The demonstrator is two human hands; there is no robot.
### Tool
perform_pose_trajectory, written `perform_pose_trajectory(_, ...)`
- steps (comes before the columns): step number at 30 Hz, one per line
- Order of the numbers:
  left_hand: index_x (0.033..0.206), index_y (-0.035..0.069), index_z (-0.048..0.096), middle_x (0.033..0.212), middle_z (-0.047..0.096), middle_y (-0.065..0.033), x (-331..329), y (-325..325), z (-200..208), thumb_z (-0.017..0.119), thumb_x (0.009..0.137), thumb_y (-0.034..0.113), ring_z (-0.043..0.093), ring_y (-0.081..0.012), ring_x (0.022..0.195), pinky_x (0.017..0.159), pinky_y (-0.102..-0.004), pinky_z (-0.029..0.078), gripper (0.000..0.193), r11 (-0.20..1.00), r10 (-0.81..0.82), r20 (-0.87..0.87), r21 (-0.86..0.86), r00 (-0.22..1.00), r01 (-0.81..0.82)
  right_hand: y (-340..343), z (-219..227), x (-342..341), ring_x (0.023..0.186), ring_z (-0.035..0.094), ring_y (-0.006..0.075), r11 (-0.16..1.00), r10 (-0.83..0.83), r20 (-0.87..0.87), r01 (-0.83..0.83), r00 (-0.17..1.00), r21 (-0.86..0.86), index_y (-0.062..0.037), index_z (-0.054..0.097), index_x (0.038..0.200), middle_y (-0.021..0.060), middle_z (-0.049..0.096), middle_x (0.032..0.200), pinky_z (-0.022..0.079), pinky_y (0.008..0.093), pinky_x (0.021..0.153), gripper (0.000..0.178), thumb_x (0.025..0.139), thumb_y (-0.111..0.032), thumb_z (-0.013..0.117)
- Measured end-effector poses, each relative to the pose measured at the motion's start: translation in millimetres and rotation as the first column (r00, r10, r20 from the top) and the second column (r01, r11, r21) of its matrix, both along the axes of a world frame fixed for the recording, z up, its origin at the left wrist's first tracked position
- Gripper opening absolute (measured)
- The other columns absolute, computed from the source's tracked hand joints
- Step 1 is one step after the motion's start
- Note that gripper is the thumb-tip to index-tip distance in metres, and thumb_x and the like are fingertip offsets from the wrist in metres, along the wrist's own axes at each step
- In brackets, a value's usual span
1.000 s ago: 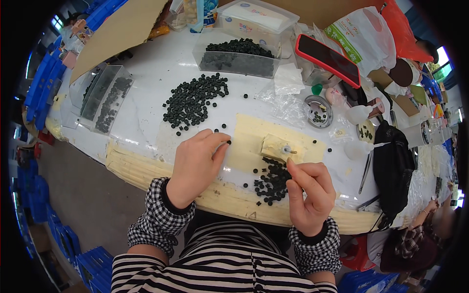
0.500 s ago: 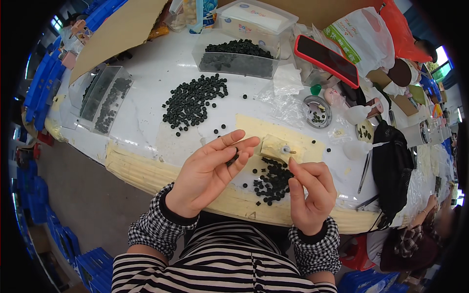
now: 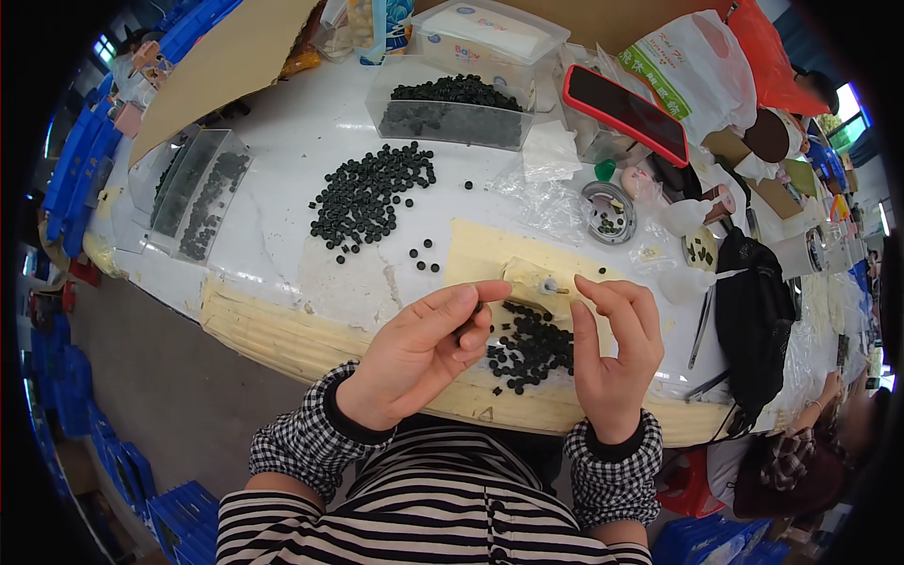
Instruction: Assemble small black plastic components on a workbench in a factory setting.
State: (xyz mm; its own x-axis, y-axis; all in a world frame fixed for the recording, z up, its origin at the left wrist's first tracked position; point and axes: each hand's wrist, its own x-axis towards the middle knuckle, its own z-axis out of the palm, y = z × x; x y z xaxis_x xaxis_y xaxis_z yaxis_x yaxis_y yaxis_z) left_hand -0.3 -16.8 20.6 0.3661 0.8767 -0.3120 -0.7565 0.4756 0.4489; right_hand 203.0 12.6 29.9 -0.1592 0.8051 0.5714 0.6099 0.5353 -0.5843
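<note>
Small black round parts (image 3: 468,320) are partly visible among the curled fingers of my left hand (image 3: 405,353); how many is hidden. That hand is over the table's near edge, left of a cream block (image 3: 529,282) with a grey-white fitting (image 3: 549,284) and a short brown pin sticking out to the right. Just right of the pin, my right hand (image 3: 617,353) has its thumb and forefinger apart, with nothing visible between them. Below the block and between both hands lies a loose heap of small black spool-shaped parts (image 3: 527,353).
A larger pile of black parts (image 3: 372,198) lies farther back. Clear bins of them stand behind (image 3: 452,124) and at left (image 3: 212,193). At right are a red-cased phone (image 3: 626,113), a round tin (image 3: 608,212), tweezers (image 3: 702,325) and a black bag (image 3: 753,325).
My right thumb and forefinger have spread apart and drawn back from the pin. My left fingers have curled in, and that hand has moved slightly right and nearer.
</note>
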Motion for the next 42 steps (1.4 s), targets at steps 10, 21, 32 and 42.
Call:
perform_pose_trajectory(10, 0.118, 0.002, 0.060, 0.099, 0.066, -0.0061, 0, 0, -11, 0.053, 0.100, 0.017, 0.045, -0.0039, 0.066, 0.060, -0.0175, 0.038, 0.025, 0.999, -0.007, 0.048, 0.036, 0.999, 0.005, 6, -3, -1, 0.077, 0.055, 0.0237, 1.000, 0.026, 0.070, -0.025, 0.997, -0.013, -0.0027, 0.068, 0.096, 0.0091, 0.058, 0.085, 0.045, 0.0319, 0.067, 0.021, 0.076, 0.001, 0.073)
perform_pose_trajectory(21, 0.123, 0.001, 0.059, 0.105, 0.065, -0.0081, 6, -1, -9, 0.056, 0.097, 0.010, 0.041, -0.0030, 0.065, 0.060, -0.0162, 0.039, 0.027, 1.000, -0.022, -0.025, -0.002, 0.999, 0.022, -8, 9, 1, 0.076, 0.055, 0.0193, 0.993, 0.114, -0.318, -0.105, 0.941, 0.046, 0.0008, 0.068, 0.095, 0.0094, 0.060, 0.085, 0.043, 0.0279, 0.069, 0.014, 0.081, -0.001, 0.070)
perform_pose_trajectory(32, 0.117, 0.002, 0.061, 0.097, 0.067, -0.0080, 9, -1, -15, 0.058, 0.096, 0.009, 0.039, -0.0027, 0.059, 0.056, -0.0161, 0.037, 0.022, 0.995, -0.061, 0.032, 0.083, 0.998, 0.058, -12, -3, -1, 0.081, 0.055, 0.0171, 0.959, 0.177, -0.555, -0.270, 0.813, -0.090, 0.0034, 0.063, 0.096, 0.0104, 0.061, 0.089, 0.043, 0.0269, 0.075, 0.010, 0.088, -0.002, 0.061)
perform_pose_trajectory(42, 0.119, -0.002, 0.060, 0.098, 0.065, -0.0066, 9, -1, -16, 0.054, 0.100, 0.020, 0.039, -0.0032, 0.061, 0.057, -0.0158, 0.037, 0.030, 0.993, -0.111, 0.041, 0.039, 0.993, 0.109, -12, -5, -8, 0.084, 0.060, 0.0179, 0.941, 0.240, -0.534, -0.329, 0.811, -0.076, 0.0032, 0.060, 0.098, 0.0118, 0.063, 0.091, 0.048, 0.0279, 0.076, 0.008, 0.091, -0.002, 0.059)
